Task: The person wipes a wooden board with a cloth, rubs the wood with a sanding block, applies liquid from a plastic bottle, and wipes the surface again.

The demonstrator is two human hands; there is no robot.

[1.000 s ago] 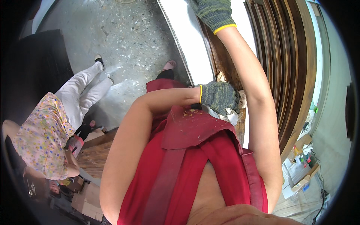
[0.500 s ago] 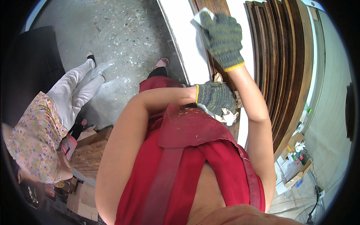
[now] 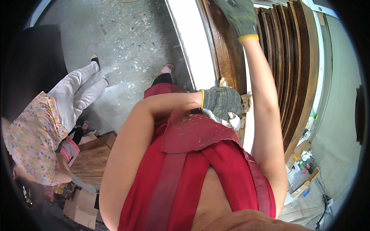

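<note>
speckled grey concrete floor (image 3: 131, 42) spreads across the upper left, beside a long white work surface (image 3: 192, 46) that runs up to the top edge. on that surface lies a dark brown wooden board (image 3: 227, 57), lengthwise, reaching from near the person's red apron (image 3: 204, 133) to the top of the view. the left hand (image 3: 221, 102), in a grey-green knit glove, rests over the board's nearer part, rounded, with bunched white cloth (image 3: 233, 122) showing at its lower edge; whether its fingers close round the cloth or only press on it, i cannot tell. the right hand (image 3: 239, 17), gloved alike, is stretched far up over the board, blurred and cut off by the frame, so its opening and anything it holds cannot be told. right of the board stands a row of curved brown wooden pieces (image 3: 295, 73). a co-worker (image 3: 34, 134) in a flowered top is at the left.
</note>
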